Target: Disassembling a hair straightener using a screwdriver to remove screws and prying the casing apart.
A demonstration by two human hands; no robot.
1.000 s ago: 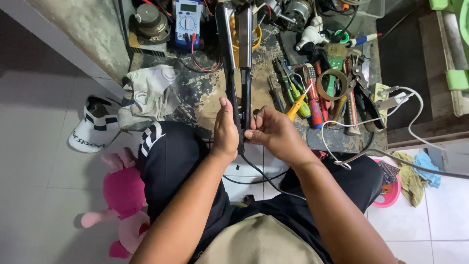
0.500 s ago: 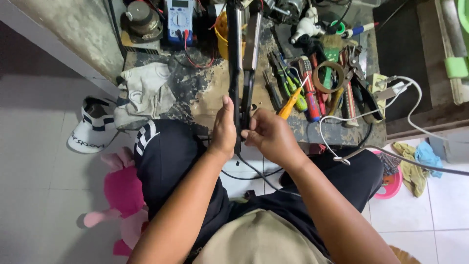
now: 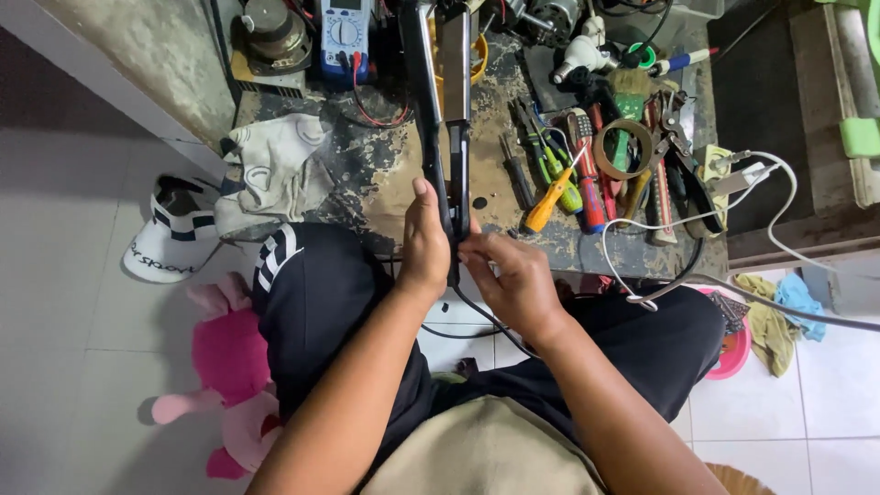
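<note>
Evidently stiff and light, the black hair straightener (image 3: pixel 449 137) points toward 12 o'clock; left hand (image 3: pixel 424 243) clasps its hinge end, right hand (image 3: pixel 507 272) pinches there too.

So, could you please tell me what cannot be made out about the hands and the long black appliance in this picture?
- Head view: the far end of the long black appliance is cut off by the top edge.
- Its near end, where the black cord joins, is hidden by the left hand and right hand.
- The right hand's fingertips are hidden against the appliance, so what they press is unclear.
- The multimeter dial is too small to read.
</note>
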